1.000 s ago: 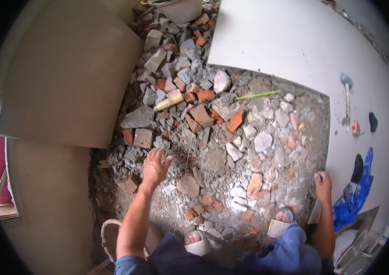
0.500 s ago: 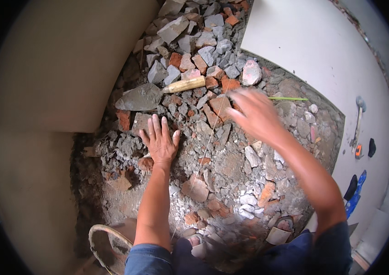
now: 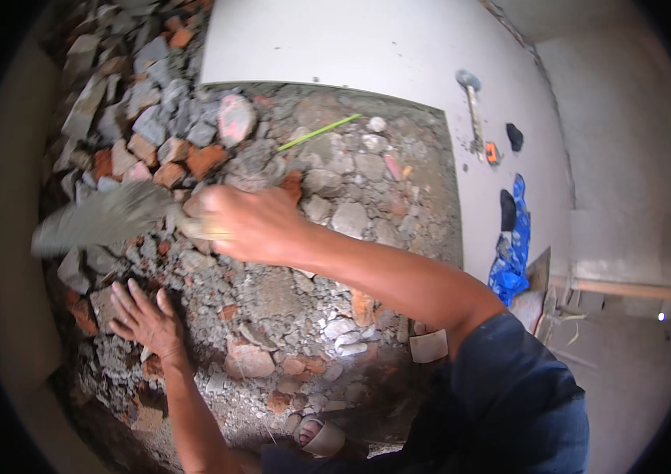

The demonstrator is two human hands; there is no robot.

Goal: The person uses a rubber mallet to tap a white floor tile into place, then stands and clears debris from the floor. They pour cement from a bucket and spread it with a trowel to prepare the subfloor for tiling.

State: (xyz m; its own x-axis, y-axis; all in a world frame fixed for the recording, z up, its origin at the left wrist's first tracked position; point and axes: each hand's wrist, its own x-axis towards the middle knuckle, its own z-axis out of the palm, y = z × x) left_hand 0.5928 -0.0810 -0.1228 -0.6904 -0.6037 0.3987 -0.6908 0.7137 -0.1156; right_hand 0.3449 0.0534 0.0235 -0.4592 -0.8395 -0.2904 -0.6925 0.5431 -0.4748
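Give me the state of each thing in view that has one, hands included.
Trowel, gripped, blurred
Right hand, closed around the trowel's handle
Left hand, open, palm down on rubble
Mallet, lying on white slab
Tape measure, lying on the slab
Green strip, lying across rubble
Blue sheeting, crumpled

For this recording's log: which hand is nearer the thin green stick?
Right. The right hand, holding the trowel, is below and left of the green stick in the picture; the left hand is farther down and left, spread over the rubble.
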